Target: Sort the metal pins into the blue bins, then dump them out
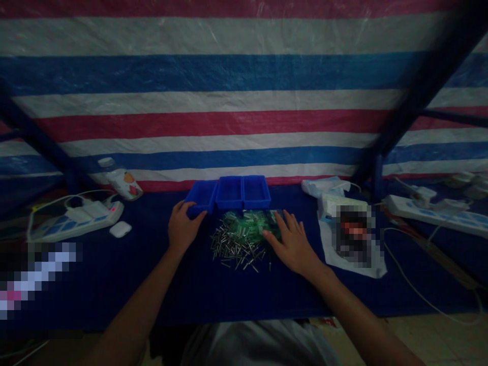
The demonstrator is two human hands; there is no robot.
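My left hand grips the near edge of the leftmost blue plastic tray, thumb and fingers set apart along it. This tray sits slightly askew beside a middle blue tray and a right blue tray. In front of them lies a loose pile of thin metal pins, some scattered toward me. Small green, clear-looking pieces are heaped at the pile's far side; their exact kind is hard to make out. My right hand rests at the heap's right edge, palm down with fingers spread.
A power strip, a white earbud-like case and a bottle stand left. To the right are a tissue-like pack, a white sheet and another power strip with cables. A striped tarp hangs behind the blue table.
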